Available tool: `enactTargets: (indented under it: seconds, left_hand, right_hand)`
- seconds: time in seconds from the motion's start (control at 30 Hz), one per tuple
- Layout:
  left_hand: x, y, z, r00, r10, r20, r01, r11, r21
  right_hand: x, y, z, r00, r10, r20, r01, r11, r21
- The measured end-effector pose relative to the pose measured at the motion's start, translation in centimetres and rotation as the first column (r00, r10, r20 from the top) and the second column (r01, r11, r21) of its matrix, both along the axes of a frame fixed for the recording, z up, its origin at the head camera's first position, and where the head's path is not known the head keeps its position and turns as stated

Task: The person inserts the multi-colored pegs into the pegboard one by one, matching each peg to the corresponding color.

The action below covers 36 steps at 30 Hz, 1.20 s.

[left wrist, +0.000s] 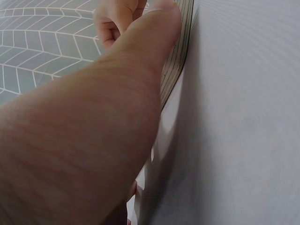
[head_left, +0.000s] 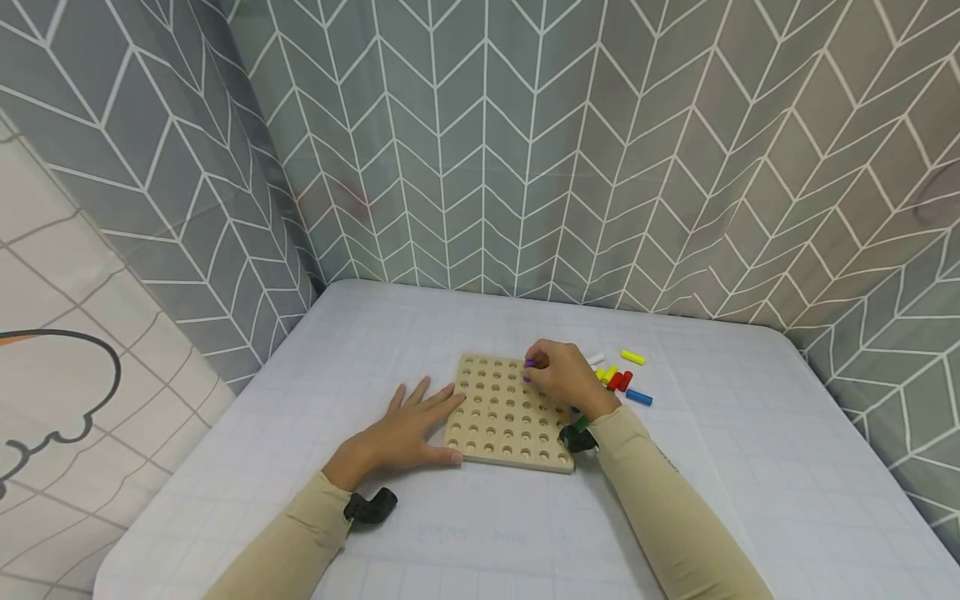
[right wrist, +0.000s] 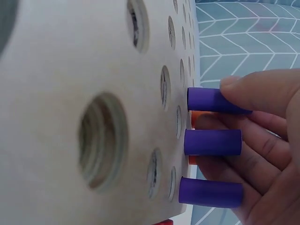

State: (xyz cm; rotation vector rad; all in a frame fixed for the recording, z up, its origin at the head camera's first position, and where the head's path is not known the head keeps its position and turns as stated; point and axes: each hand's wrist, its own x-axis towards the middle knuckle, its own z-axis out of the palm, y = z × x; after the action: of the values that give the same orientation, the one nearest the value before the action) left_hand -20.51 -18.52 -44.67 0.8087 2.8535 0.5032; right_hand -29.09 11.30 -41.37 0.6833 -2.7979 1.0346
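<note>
A pale wooden pegboard [head_left: 510, 429] with rows of round holes lies on the table. My left hand [head_left: 408, 429] rests flat at its left side, fingers spread, with fingertips and thumb tip at the board's edge. Over the far right part of the board, my right hand [head_left: 562, 375] pinches a purple peg [right wrist: 206, 99] between thumb and fingers. That peg's end is right at the board face. Two more purple pegs [right wrist: 212, 142] stand upright in the board beside it. Orange pegs [right wrist: 195, 118] show partly behind them. The left wrist view is mostly filled by the left hand.
Right of the board lie loose pegs: a yellow peg [head_left: 633, 357], a blue peg [head_left: 639, 397], red pegs [head_left: 627, 381] and a white peg [head_left: 596, 359]. A white cloth [head_left: 420, 550] covers the table. A patterned grey curtain [head_left: 480, 167] hangs behind it.
</note>
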Motion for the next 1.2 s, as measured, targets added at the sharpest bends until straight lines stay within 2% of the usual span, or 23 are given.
enactTargets:
  seconds: [0.2,0.33,0.53,0.7,0.87,1.03,1.2]
  left_hand:
    - [0.0,0.0,-0.1,1.0,0.005,0.001,-0.005,1.0,-0.003]
    - [0.0,0.1,-0.1,1.0,0.005,0.002,-0.005,1.0,-0.003]
    - [0.1,0.2,0.0,1.0,0.001,0.005,-0.001,1.0,0.001]
    - [0.1,0.1,0.2,1.0,-0.001,-0.002,0.001,1.0,0.01]
    - [0.1,0.1,0.1,1.0,0.003,-0.002,-0.003,1.0,0.0]
    - [0.1,0.1,-0.2,1.0,0.004,-0.003,-0.004,1.0,-0.005]
    - [0.1,0.2,-0.4,1.0,0.014,-0.016,-0.014,1.0,-0.015]
  right_hand:
    - [0.1,0.0,0.0,1.0,-0.009,0.0,0.009,1.0,0.019]
    - [0.2,0.2,0.0,1.0,-0.007,0.021,0.007,1.0,-0.017]
    - [0.6,0.9,0.7,0.999,-0.034,0.034,0.038,0.989,-0.142]
    - [0.9,1.8,1.6,0.998,-0.069,0.011,0.07,0.967,-0.246]
    - [1.8,3.3,2.3,0.997,-0.063,0.052,0.077,0.939,-0.334]
    - [3.0,4.8,2.3,0.991,-0.066,0.116,0.103,0.93,-0.353]
    - [3.6,6.1,1.6,0.985,-0.072,0.154,0.12,0.938,-0.325]
